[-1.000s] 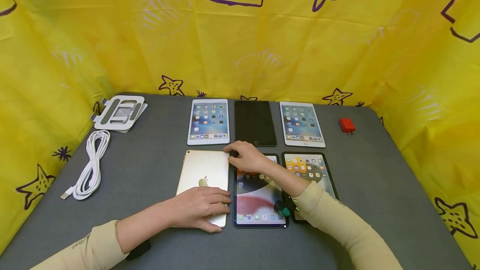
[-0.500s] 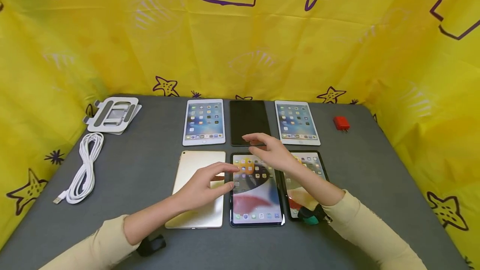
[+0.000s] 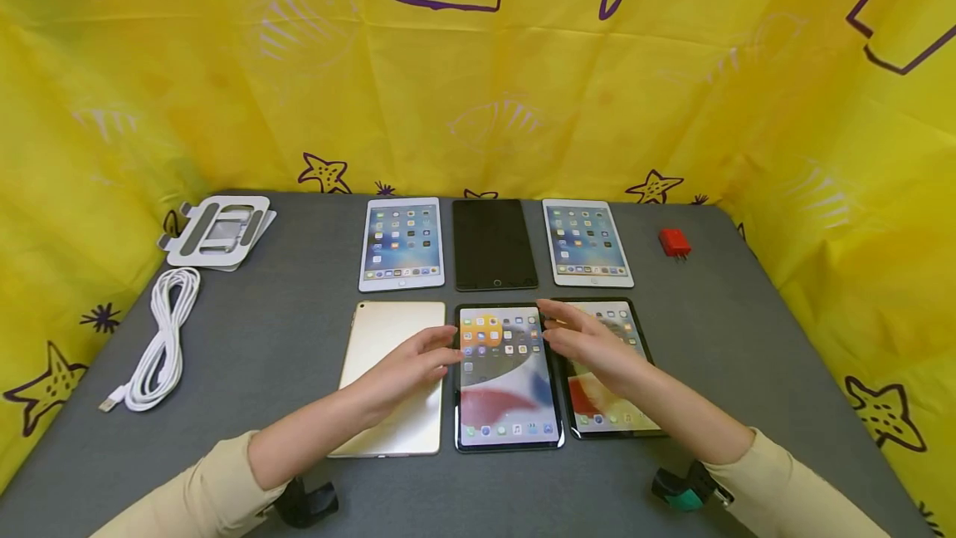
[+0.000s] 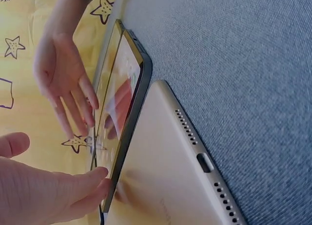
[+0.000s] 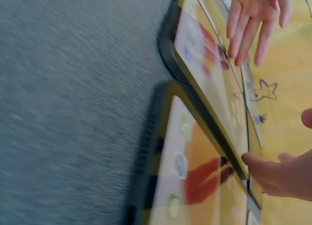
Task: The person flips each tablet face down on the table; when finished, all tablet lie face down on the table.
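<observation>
While the middle tablet (image 3: 504, 393) is lying face-up in the front row, you are framing it with your left hand (image 3: 403, 374) and right hand (image 3: 596, 349), fingers relaxed and nearly straight at its opposite edges; a gold tablet (image 3: 407, 432) is lying back-up under your left, a second lit tablet (image 3: 603, 403) under your right.

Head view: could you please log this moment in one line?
left hand: over gold tablet; right hand: over front-right tablet; centre-front tablet: lit, in between
</observation>
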Demonstrator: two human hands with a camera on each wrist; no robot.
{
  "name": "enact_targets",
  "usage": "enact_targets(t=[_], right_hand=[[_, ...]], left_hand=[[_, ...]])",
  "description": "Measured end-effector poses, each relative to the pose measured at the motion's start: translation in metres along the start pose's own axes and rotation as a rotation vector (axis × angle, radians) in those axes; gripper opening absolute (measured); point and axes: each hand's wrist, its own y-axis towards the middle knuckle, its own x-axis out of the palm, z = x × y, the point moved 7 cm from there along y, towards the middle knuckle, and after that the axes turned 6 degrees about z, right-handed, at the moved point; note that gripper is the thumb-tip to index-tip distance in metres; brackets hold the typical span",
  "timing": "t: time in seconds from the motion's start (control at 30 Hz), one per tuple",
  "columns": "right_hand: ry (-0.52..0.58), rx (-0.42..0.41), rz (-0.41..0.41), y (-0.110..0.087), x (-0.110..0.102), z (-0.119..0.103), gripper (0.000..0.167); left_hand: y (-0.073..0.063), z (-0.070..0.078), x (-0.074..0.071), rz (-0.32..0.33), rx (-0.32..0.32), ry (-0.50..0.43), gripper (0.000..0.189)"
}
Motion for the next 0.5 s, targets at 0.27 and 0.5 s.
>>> enact_targets(t=[0.27, 0.5], right_hand=[[0.149, 0.083, -0.022, -0.013, 0.007, 0.01, 0.067], [0.193, 0.105, -0.024, -0.016, 0.008, 0.013, 0.067]], left_hand=[[-0.003, -0.005, 0.002, -0.06, -0.06, -0.105, 0.067], [-0.001, -0.005, 0.0, -0.12, -0.073, -0.193, 0.065]])
